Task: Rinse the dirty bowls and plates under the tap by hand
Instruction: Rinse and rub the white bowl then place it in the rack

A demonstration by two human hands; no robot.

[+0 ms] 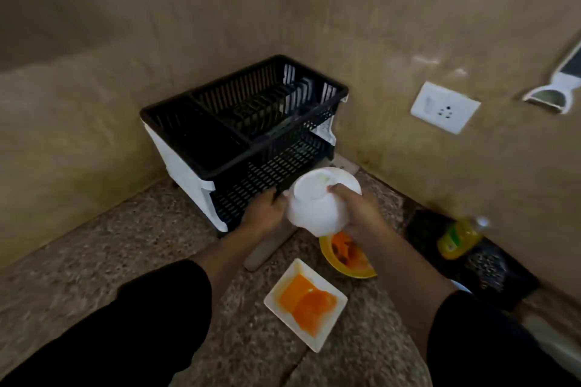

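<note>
Nearest, two dark sleeves reach forward over the speckled stone table (94,261). Between the forearms lies a square white plate (327,336) carrying orange slices (306,300). Just beyond it, a yellow bowl (338,267) holds more orange fruit. Above that, both hands hold white bowls (309,210) tipped on their side, apparently stacked: the left hand (262,212) grips the left side, the right hand (358,210) curls over the rim. To the right a bottle (460,239) with a yellow-green label lies blurred, its writing unreadable. Behind the hands stands a black two-tier dish rack (220,126) with white ends, in the corner. A white wall socket (445,107) sits farther right.
</note>
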